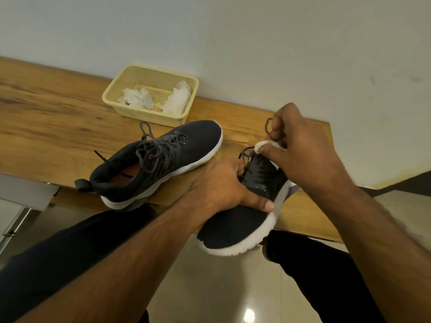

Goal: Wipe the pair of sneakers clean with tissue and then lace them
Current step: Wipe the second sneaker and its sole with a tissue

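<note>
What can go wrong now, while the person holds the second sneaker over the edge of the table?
1. The held sneaker hangs past the table edge; if the left hand loosens its grip, it may fall.
2. The right hand pinches tissue and lace together, so the tissue may tear.

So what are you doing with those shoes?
A person is cleaning sneakers. The left hand holds one dark sneaker at the edge of the wooden table, while the right hand pinches a tissue by its laces. The other sneaker lies on the table, near a basket holding crumpled tissues.
</note>
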